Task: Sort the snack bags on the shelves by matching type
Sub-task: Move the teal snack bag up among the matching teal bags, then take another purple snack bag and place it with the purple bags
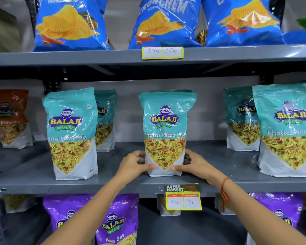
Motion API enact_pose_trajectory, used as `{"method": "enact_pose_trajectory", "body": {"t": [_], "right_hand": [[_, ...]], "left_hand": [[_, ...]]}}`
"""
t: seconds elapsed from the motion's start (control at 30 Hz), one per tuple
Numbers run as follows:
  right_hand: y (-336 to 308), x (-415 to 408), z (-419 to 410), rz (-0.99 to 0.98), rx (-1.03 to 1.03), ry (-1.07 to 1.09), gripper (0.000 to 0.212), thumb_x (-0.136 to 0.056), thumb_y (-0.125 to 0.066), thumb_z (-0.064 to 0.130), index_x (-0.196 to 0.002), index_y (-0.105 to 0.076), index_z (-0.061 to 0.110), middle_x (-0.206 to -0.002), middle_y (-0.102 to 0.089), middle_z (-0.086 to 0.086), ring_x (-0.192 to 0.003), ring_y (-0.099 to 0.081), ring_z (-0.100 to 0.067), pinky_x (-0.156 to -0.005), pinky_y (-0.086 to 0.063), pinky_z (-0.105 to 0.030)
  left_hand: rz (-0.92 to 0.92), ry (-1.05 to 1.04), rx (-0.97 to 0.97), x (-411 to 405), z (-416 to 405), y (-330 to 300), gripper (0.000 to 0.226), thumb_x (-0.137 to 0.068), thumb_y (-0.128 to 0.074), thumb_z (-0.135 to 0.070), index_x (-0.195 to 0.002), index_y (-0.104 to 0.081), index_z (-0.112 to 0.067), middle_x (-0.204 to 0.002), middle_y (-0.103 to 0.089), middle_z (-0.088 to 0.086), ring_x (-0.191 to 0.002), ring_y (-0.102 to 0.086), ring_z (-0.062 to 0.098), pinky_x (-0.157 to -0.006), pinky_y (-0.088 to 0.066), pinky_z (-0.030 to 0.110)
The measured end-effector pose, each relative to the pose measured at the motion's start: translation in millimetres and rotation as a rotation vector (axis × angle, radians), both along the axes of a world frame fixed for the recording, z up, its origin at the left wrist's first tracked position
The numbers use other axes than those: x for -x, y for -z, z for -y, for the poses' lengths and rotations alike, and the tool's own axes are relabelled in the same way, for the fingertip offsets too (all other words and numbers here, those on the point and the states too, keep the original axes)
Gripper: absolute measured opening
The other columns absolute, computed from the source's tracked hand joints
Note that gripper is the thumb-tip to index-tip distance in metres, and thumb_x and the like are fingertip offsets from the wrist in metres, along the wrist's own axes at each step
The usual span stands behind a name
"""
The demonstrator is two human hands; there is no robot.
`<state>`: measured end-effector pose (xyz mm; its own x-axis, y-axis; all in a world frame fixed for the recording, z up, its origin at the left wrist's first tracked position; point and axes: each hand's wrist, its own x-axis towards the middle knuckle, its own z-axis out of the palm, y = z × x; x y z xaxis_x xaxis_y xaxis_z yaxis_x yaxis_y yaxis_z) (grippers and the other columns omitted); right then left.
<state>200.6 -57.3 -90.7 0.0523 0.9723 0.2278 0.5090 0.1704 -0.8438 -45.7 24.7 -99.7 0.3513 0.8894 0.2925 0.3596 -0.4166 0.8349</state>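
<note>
Teal bag (165, 133) upright, left hand (134, 164), right hand (195, 164) seemingly clasping base

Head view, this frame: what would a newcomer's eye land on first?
The teal Khatta Mitha Mix bag standing upright at the centre of the middle shelf, with the left hand and right hand cupping its base. Matching teal bags flank it. Bright blue chip bags line the shelf above, purple Aloo Sev bags the shelf below.
</note>
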Motion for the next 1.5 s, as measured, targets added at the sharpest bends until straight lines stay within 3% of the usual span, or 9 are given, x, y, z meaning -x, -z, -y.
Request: {"method": "enact_pose_trajectory", "body": {"t": [0.5, 0.63, 0.77, 0.97, 1.07, 1.23, 1.37, 1.43, 1.5], "right_hand": [[2, -39, 8, -0.02, 0.002, 0.045, 0.077, -0.057, -0.091, 0.041, -0.126, -0.056, 0.033, -0.122, -0.07, 0.009, -0.112, -0.065, -0.008, -0.104, -0.05, -0.037], [2, -28, 18, -0.108, -0.079, 0.112, 0.101, -0.058, -0.091, 0.04, -0.142, -0.035, 0.028, -0.142, -0.055, 0.004, -0.125, -0.056, -0.01, -0.106, -0.046, -0.033], [-4, -5, 35, -0.16, -0.297, 0.325, 0.132, -0.047, -0.085, 0.065, -0.154, -0.018, 0.028, -0.161, -0.028, 0.002, -0.144, -0.034, -0.018, -0.118, -0.033, -0.046], [-13, 58, 73, -0.172, -0.629, 0.421, 0.081, -0.073, -0.078, 0.049, -0.141, -0.043, 0.024, -0.133, -0.046, 0.01, -0.13, -0.045, -0.012, -0.11, -0.041, -0.042], [-2, 107, 90, -0.189, -0.701, 0.357, 0.053, -0.08, -0.073, 0.032, -0.128, -0.055, 0.022, -0.117, -0.052, 0.02, -0.117, -0.054, -0.012, -0.099, -0.046, -0.026], [66, 172, 100, -0.183, -0.538, 0.082, 0.034, -0.084, -0.071, 0.025, -0.117, -0.062, 0.028, -0.109, -0.061, 0.012, -0.104, -0.059, -0.001, -0.083, -0.049, -0.017], [148, 187, 78, -0.185, -0.264, 0.002, 0.029, -0.083, -0.074, 0.02, -0.111, -0.068, 0.02, -0.11, -0.066, 0.004, -0.095, -0.063, -0.009, -0.079, -0.049, -0.017], [186, 184, 58, -0.194, -0.077, 0.009, 0.036, -0.081, -0.075, 0.02, -0.116, -0.065, 0.019, -0.111, -0.065, 0.002, -0.096, -0.064, -0.016, -0.08, -0.05, -0.024], [225, 176, 34, -0.163, 0.129, 0.026, 0.054, -0.078, -0.078, 0.018, -0.128, -0.058, 0.014, -0.113, -0.06, 0.0, -0.1, -0.062, -0.02, -0.085, -0.051, -0.029]], "left_hand": [[-0.076, 0.015, 0.006, -40, 11, -6, 0.076, -0.051, -0.084, -0.056, -0.117, -0.062, -0.025, -0.104, -0.076, -0.008, -0.097, -0.07, 0.007, -0.094, -0.055, 0.042], [-0.082, -0.069, -0.07, -35, 24, -6, 0.072, -0.06, -0.085, -0.047, -0.123, -0.061, -0.023, -0.113, -0.073, -0.004, -0.103, -0.068, 0.011, -0.096, -0.052, 0.035], [0.015, -0.155, -0.09, -21, 41, -12, 0.08, -0.061, -0.086, -0.046, -0.131, -0.056, -0.02, -0.12, -0.07, 0.004, -0.102, -0.069, 0.015, -0.098, -0.052, 0.037], [0.21, -0.264, -0.169, 13, 81, -15, 0.063, -0.07, -0.083, -0.038, -0.125, -0.061, -0.017, -0.111, -0.071, 0.004, -0.092, -0.07, 0.015, -0.089, -0.056, 0.033], [0.326, -0.362, -0.199, 38, 93, 0, 0.048, -0.072, -0.081, -0.038, -0.115, -0.067, -0.019, -0.097, -0.073, 0.001, -0.084, -0.07, 0.01, -0.083, -0.056, 0.029], [0.336, -0.579, -0.184, 94, 106, 66, 0.029, -0.081, -0.073, -0.039, -0.103, -0.072, -0.02, -0.086, -0.073, -0.005, -0.081, -0.068, -0.002, -0.074, -0.05, 0.012], [0.19, -0.607, -0.017, 127, 108, 156, 0.023, -0.086, -0.07, -0.025, -0.102, -0.072, -0.01, -0.089, -0.074, 0.003, -0.084, -0.069, 0.014, -0.066, -0.043, 0.0], [0.097, -0.587, 0.106, 140, 105, 199, 0.023, -0.085, -0.072, -0.02, -0.104, -0.072, -0.007, -0.089, -0.073, 0.005, -0.087, -0.07, 0.019, -0.074, -0.051, 0.009], [-0.02, -0.544, 0.266, 150, 96, 242, 0.034, -0.081, -0.076, -0.022, -0.111, -0.07, -0.008, -0.098, -0.074, 0.011, -0.093, -0.07, 0.022, -0.086, -0.056, 0.033]]}}
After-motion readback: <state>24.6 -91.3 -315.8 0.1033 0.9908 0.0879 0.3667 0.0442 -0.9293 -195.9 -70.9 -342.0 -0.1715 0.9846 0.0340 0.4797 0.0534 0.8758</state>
